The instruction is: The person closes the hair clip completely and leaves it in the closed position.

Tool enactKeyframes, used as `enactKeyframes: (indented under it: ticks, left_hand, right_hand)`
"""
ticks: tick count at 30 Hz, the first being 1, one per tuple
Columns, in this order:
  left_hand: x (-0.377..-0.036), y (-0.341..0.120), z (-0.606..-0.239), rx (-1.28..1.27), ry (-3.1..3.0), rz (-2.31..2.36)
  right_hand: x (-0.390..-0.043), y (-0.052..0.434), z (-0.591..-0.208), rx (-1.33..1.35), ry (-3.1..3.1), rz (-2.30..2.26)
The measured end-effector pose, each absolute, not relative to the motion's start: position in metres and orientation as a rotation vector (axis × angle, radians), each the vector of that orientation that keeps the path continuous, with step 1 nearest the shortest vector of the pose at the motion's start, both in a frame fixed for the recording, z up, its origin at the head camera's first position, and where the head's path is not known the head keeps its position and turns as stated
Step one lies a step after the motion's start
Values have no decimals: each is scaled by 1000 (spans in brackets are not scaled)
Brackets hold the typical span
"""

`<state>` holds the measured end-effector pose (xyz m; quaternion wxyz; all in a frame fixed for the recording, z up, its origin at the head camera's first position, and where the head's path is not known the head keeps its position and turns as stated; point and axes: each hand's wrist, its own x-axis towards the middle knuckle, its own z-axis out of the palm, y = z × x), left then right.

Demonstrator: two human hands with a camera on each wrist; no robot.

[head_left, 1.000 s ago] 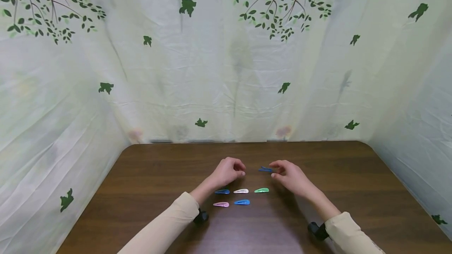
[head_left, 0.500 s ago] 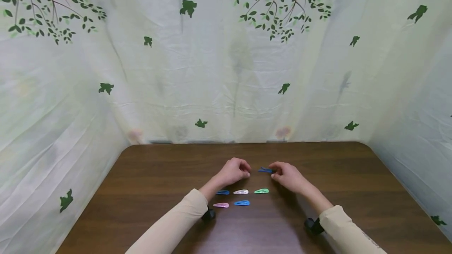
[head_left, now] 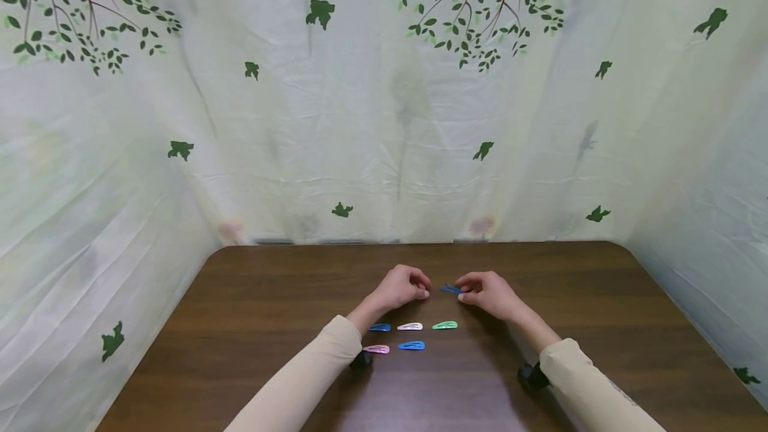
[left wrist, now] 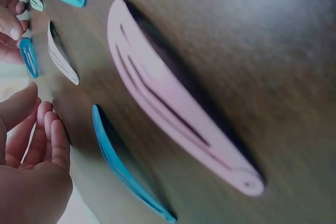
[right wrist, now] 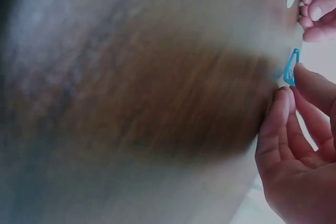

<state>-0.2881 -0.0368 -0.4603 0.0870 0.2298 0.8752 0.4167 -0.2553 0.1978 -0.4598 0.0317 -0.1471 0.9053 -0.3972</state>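
two hands meeting over a blue metal snap hair clip above the dark wooden tabletop [head_left: 252,325]

the right hand [head_left: 489,293] pinches the blue metal snap hair clip [head_left: 450,289] by its right end, just off the surface; the left hand [head_left: 401,287], fingers curled and holding nothing, sits just left of the clip's free tip. nearer lie five more clips: blue [head_left: 379,327], white [head_left: 410,327], green [head_left: 445,325], then pink [head_left: 376,349] and blue [head_left: 411,346]

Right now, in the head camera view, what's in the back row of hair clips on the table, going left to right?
Blue clip → white clip → green clip. Farther back, the right hand pinches another blue clip.
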Motion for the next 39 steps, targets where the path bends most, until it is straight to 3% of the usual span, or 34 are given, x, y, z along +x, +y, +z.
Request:
enactKeyframes:
  ticks: [14,39]
  left_hand:
    - [-294,-34,-460,697,2614,1248]
    - [-293,-36,-466,718,2552,1282]
  right_hand:
    - [-270,194,-466,-393,2933,-1096]
    - [-264,193,-465,-285,2898,-1169]
